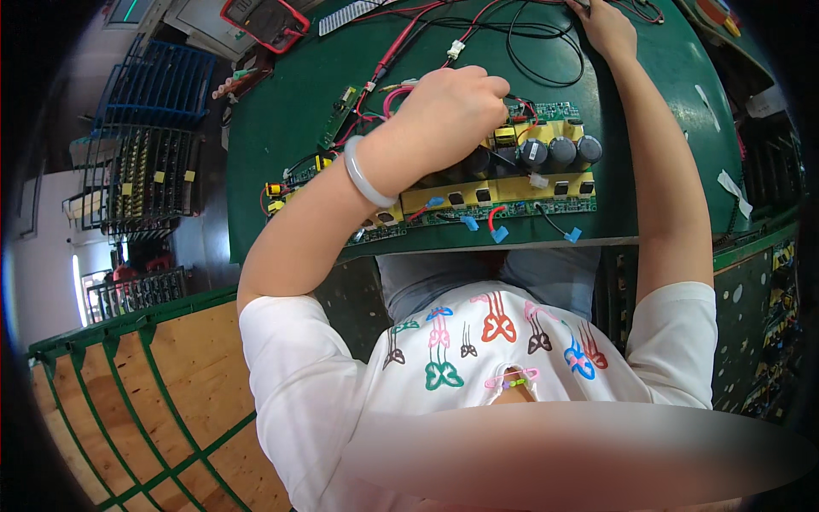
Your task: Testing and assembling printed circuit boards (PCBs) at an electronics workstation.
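A long circuit board (pixel 559 111) with green edges and yellow-wrapped parts lies along the near side of the table, with dark round capacitors (pixel 561 152) at its right. My left hand (pixel 452 115) is closed above its middle, fingers curled near the far edge; whatever they hold is hidden. At the far edge of view, my right hand (pixel 607 32) closes around something greyish, too cut off to name. Short wires with blue terminals (pixel 500 234) hang off the board's near side. A small upright green board (pixel 339 116) stands left of my left hand.
A red multimeter (pixel 266 21) sits at the far left, with a red test probe (pixel 397 47) and a black cable (pixel 546 81) on the green tabletop (pixel 281 102). White scraps (pixel 734 194) lie at right. Racks of boards (pixel 153 175) stand left, beside a green-framed wooden rack (pixel 171 384).
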`<action>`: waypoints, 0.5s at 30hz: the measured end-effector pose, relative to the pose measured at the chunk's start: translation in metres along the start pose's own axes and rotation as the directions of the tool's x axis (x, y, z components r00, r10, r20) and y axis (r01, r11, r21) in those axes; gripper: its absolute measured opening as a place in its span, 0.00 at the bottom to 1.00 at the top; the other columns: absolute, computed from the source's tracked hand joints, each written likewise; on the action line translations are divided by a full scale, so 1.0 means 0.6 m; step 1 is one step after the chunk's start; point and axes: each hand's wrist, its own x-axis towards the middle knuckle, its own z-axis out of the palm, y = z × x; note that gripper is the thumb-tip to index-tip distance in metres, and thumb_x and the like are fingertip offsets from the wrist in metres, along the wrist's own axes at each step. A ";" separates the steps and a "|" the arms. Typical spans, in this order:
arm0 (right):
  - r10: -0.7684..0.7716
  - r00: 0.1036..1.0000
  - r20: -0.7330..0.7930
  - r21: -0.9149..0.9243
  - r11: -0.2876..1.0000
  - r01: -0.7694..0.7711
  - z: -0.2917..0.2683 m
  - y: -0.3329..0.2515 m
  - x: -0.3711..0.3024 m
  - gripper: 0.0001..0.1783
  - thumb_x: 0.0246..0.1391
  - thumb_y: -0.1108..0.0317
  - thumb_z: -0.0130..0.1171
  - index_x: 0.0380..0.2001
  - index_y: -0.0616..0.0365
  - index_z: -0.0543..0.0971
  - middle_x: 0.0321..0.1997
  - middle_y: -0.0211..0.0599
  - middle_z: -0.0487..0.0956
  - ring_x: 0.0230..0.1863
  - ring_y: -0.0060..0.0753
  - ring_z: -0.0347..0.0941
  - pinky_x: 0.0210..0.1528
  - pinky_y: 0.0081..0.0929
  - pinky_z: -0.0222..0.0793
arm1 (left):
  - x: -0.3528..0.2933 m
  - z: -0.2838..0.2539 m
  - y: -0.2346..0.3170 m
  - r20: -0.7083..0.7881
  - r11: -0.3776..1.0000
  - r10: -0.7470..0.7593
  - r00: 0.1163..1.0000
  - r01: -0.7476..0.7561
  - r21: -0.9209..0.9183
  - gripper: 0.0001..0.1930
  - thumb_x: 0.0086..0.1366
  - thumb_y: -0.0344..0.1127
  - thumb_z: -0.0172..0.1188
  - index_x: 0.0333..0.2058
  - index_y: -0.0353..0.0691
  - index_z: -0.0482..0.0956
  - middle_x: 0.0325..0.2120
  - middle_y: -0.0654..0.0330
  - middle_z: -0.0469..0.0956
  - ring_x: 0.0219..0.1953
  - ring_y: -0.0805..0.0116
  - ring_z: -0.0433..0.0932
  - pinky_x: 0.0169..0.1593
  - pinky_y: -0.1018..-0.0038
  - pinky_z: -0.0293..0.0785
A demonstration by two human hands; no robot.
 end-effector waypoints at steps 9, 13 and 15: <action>-0.054 0.998 -0.043 -0.005 0.999 0.054 0.016 0.017 0.004 0.17 0.59 0.51 0.58 0.43 0.52 0.76 0.39 0.46 0.83 0.43 0.57 0.78 0.43 0.51 0.72 | -0.135 -0.066 -0.075 -0.009 0.977 -0.105 0.994 0.102 -0.185 0.07 0.53 0.26 0.67 0.33 0.38 0.82 0.30 0.59 0.80 0.36 0.57 0.79 0.39 0.66 0.77; -0.146 0.989 0.007 -0.108 0.983 0.146 0.030 0.048 0.021 0.26 0.64 0.37 0.46 0.58 0.34 0.72 0.45 0.46 0.83 0.47 0.58 0.79 0.43 0.49 0.75 | -0.200 -0.057 -0.085 -0.037 0.952 -0.208 0.977 0.194 -0.238 0.06 0.54 0.27 0.68 0.31 0.37 0.81 0.29 0.58 0.80 0.35 0.58 0.79 0.39 0.66 0.77; -0.147 0.989 0.019 -0.121 0.982 0.148 0.034 0.059 0.028 0.26 0.64 0.37 0.45 0.59 0.34 0.71 0.45 0.46 0.83 0.47 0.58 0.79 0.43 0.49 0.75 | -0.218 -0.037 -0.081 -0.081 0.936 -0.220 0.972 0.187 -0.298 0.06 0.54 0.27 0.68 0.31 0.37 0.82 0.29 0.58 0.80 0.34 0.58 0.79 0.39 0.66 0.77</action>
